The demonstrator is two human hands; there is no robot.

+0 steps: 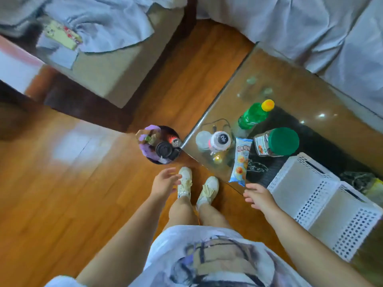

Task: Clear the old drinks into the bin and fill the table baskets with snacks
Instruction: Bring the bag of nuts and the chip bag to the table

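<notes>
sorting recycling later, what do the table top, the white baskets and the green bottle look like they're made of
Clear table top: glossy glass, apparently; the floor shows through it and it carries bright reflections.
Two white perforated rectangular baskets: matt moulded plastic, judging by the regular rows of punched holes.
Green bottle with a yellow cap: translucent, shiny plastic, likely; light passes through its body.

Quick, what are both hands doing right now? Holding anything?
Left hand: open, holding nothing.
Right hand: open, holding nothing.

bin (163, 145) crammed, baskets (323, 200) open, bottles (253, 114) crowd tabletop
</notes>
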